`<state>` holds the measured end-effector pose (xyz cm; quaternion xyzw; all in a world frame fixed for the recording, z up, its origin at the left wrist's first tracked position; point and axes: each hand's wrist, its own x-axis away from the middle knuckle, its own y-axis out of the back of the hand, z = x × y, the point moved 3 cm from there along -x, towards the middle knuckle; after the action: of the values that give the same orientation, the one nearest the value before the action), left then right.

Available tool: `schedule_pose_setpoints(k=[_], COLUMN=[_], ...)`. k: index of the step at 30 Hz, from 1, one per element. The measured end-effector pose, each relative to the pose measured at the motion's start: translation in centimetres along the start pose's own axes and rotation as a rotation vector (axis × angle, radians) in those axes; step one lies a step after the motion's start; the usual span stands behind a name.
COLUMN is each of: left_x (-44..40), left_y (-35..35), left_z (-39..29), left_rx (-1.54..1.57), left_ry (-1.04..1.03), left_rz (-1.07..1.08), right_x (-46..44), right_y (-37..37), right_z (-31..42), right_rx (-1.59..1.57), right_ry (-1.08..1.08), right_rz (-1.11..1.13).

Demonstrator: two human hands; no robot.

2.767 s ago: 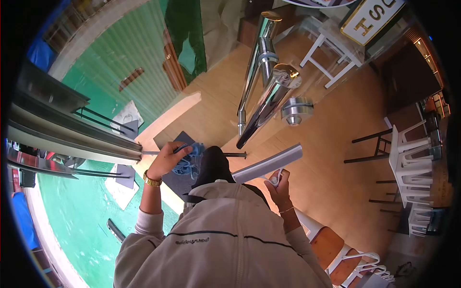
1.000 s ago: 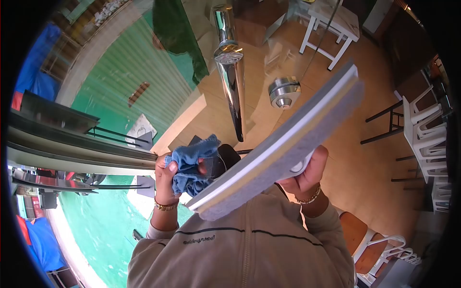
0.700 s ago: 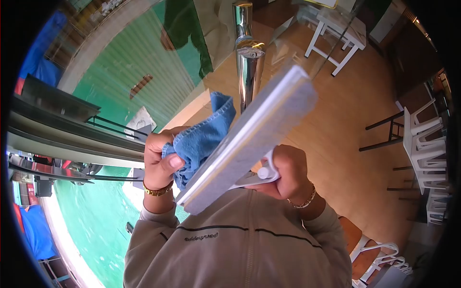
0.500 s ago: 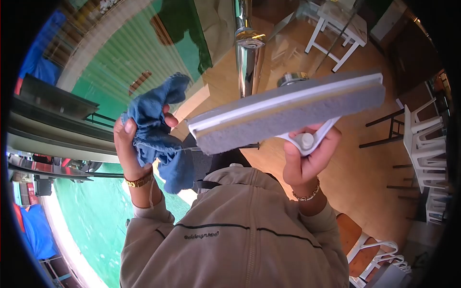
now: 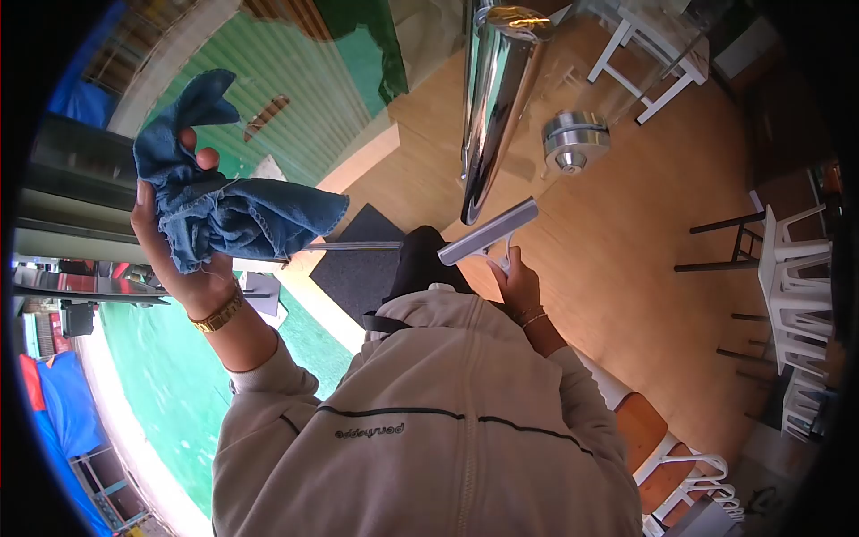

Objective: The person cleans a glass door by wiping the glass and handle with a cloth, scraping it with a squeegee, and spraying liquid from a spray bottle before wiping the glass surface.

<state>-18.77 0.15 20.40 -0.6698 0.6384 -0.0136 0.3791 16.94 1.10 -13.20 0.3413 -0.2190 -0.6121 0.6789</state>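
A crumpled blue cloth (image 5: pixel 246 217) with frayed edges is held up at the left by my left hand (image 5: pixel 192 279). The fingers curl round it, and a thumb and fingertips show at its sides. My right hand (image 5: pixel 520 285) is lower down near my body, wrapped round the handle of a squeegee (image 5: pixel 490 233). Its long grey-and-white head tilts up to the right. Just above the squeegee head is the lower end of a shiny metal door handle (image 5: pixel 501 107); whether they touch I cannot tell.
A round metal lock (image 5: pixel 575 143) sits on the glass right of the handle. A dark mat (image 5: pixel 358 259) lies on the wooden floor by the threshold. White chairs (image 5: pixel 796 286) stand at the right, a white table (image 5: pixel 649 54) beyond the glass, and wooden-backed chairs (image 5: pixel 649 430) lower right.
My left hand has moved up and left with the cloth. My right hand has lowered and drawn back with the squeegee, away from the camera. The handle and lock appear shifted in view.
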Motion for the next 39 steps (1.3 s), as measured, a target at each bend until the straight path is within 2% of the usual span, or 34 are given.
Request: schedule_pose_setpoints(k=[1,3,6,7,9,10,13,15,17,20,21,23,24,25,26,27,28,29,31,32,33,34,37,39], left_x=[0.0,-0.2,0.1,0.2,0.2,0.0,-0.9,-1.6,-2.0,-1.8,-1.7,-1.7,-1.6,-1.6,-1.6,-2.0,-2.4,-2.6,-2.6,-2.2,-1.9,-1.8,-1.1,-0.7], left_y=[0.0,-0.1,-1.2,-1.6,-3.0,-4.3,-7.0,-8.5,-10.4,-11.3,-10.9,-9.0,-7.6,-6.1,-5.3,-3.6,-2.8,-0.5,1.0,1.3,1.5,1.9,3.4,4.1], left_z=[0.2,0.9,3.7,4.7,6.5,7.1,7.4,7.1,6.4,5.6,5.5,5.4,5.1,4.5,3.9,3.6,3.2,3.1,2.3,2.1,1.7,1.7,1.7,1.8], left_rx=[0.001,-0.013,-0.076,-0.178,-0.219,-0.212,-0.229,-0.304,-0.306,-0.378,-0.317,-0.194,-0.163,-0.239,-0.122,-0.348,-0.235,-0.184,-0.128,-0.176,-0.226,-0.161,-0.183,-0.183], left_ry=[0.019,0.06,0.181,0.207,0.305,0.302,0.3,0.267,0.22,0.158,0.179,0.22,0.208,0.14,0.266,0.288,0.196,0.224,0.188,0.15,0.114,0.117,0.177,0.189], left_rz=[-0.01,-0.019,-0.056,-0.1,-0.032,0.012,0.248,0.403,0.464,0.51,0.573,0.701,0.65,0.498,0.386,0.218,0.09,-0.002,-0.067,-0.134,-0.204,-0.113,-0.155,-0.159], right_x=[1.9,4.8,5.9,5.1,2.6,2.0,0.5,-1.1,-1.8,-2.1,-2.4,-2.9,-3.1,-3.4,-3.8,-4.2,-4.5,-4.9,-6.1,-6.8,-7.2,-7.5,-7.3,-6.9], right_y=[-1.1,-0.1,4.0,5.5,8.3,9.9,14.4,15.9,15.8,16.3,16.7,17.2,17.4,17.6,17.9,17.8,17.8,17.7,17.3,17.0,16.7,16.1,15.5,15.9], right_z=[-3.0,-4.7,-1.7,0.2,5.5,8.9,14.9,19.5,22.1,21.5,21.1,21.5,22.2,22.6,23.1,23.4,23.6,23.9,25.0,25.2,24.9,24.2,22.8,22.6], right_rx=[0.054,0.047,-0.223,-0.403,-0.759,-0.857,-0.474,-0.381,-0.427,-0.376,-0.443,-0.82,-0.914,-0.916,-0.918,-0.929,-0.937,-0.922,-0.893,-0.88,-0.856,-0.832,-0.738,-0.739], right_ry=[-0.191,-0.172,-0.142,-0.047,0.157,0.159,0.623,0.783,0.825,0.784,0.724,0.544,0.518,0.548,0.578,0.618,0.655,0.62,0.558,0.54,0.568,0.594,0.62,0.632], right_rz=[0.063,-0.015,-0.173,-0.254,-0.419,-0.376,-0.125,0.005,0.091,-0.12,-0.214,-0.529,-0.65,-0.629,-0.607,-0.507,-0.406,-0.41,-0.412,-0.356,-0.409,-0.459,-0.63,-0.651])
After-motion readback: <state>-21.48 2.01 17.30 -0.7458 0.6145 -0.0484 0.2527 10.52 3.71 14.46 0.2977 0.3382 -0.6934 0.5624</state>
